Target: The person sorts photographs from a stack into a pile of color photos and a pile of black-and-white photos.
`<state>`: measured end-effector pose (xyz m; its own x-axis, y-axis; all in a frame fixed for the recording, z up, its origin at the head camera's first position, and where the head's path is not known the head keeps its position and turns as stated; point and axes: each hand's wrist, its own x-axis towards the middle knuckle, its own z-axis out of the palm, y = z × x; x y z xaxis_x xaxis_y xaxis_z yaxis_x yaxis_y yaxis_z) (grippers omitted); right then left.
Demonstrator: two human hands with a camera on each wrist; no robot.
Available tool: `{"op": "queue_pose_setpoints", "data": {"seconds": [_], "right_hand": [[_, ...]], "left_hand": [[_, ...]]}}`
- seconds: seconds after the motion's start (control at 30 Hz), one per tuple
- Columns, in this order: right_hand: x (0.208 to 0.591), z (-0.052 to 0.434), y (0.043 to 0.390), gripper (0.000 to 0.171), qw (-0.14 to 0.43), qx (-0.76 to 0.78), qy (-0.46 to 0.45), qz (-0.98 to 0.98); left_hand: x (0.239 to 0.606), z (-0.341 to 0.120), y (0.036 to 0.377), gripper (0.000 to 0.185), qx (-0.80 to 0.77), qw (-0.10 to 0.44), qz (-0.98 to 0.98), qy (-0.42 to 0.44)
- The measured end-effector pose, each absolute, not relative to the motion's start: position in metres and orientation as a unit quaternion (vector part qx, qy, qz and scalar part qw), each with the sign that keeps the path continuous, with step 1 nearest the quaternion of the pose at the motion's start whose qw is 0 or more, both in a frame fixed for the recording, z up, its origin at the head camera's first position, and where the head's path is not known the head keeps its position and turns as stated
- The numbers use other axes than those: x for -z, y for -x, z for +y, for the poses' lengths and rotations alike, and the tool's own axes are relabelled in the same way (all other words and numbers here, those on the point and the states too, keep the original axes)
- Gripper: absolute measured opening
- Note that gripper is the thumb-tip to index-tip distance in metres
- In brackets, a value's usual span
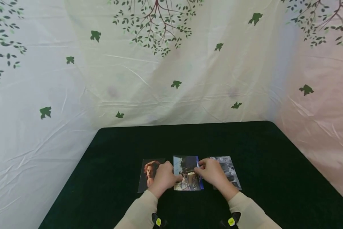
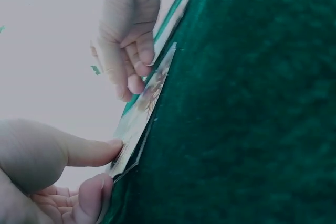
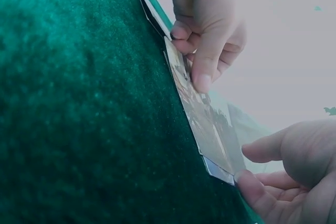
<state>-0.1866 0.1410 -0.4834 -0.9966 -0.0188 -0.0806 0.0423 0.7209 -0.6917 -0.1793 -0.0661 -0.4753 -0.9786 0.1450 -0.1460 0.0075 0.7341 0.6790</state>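
On a dark green table (image 1: 274,178), with the middle print as the hub of the clock and twelve at the table's far edge, the portrait print (image 1: 147,175) of a red-haired figure lies flat at your nine o'clock, its right part hidden behind your left hand (image 1: 165,175). That hand comes in from seven o'clock in a cream sleeve (image 1: 140,213), its thumb and forefinger clamped on the nine o'clock edge of the middle print (image 1: 186,173), thumb on top and forefinger at the rim. The middle print lies before you between both hands; a leaf-patterned backdrop (image 1: 194,70) hangs beyond at twelve. From under the middle print's three o'clock side peeks a blue-edged card (image 1: 201,184), and the left wrist view shows a second thin edge just below the print. Your right hand (image 1: 213,171) reaches in from five o'clock, thumb and forefinger apart at the three o'clock side, the forefinger touching the stack's corner in the right wrist view; whether the thumb presses the print you cannot tell. Past that hand, at three o'clock, lies the greyish print (image 1: 230,168), partly covered by your hand and wrist
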Motion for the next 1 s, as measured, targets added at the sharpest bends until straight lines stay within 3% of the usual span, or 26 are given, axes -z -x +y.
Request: {"op": "queue_pose_setpoints", "data": {"seconds": [0.33, 0.7, 1.0], "right_hand": [[0.483, 0.141, 0.187, 0.032, 0.053, 0.388, -0.006, 0.92], [0.48, 0.142, 0.189, 0.032, 0.044, 0.428, -0.019, 0.902], [0.475, 0.142, 0.19, 0.028, 0.062, 0.613, -0.089, 0.782]], "left_hand": [[0.474, -0.073, 0.183, 0.019, -0.488, 0.156, 0.859, -0.024], [0.468, -0.075, 0.19, 0.021, -0.614, 0.173, 0.77, 0.005], [0.462, -0.081, 0.194, 0.02, -0.622, 0.148, 0.769, -0.008]]}}
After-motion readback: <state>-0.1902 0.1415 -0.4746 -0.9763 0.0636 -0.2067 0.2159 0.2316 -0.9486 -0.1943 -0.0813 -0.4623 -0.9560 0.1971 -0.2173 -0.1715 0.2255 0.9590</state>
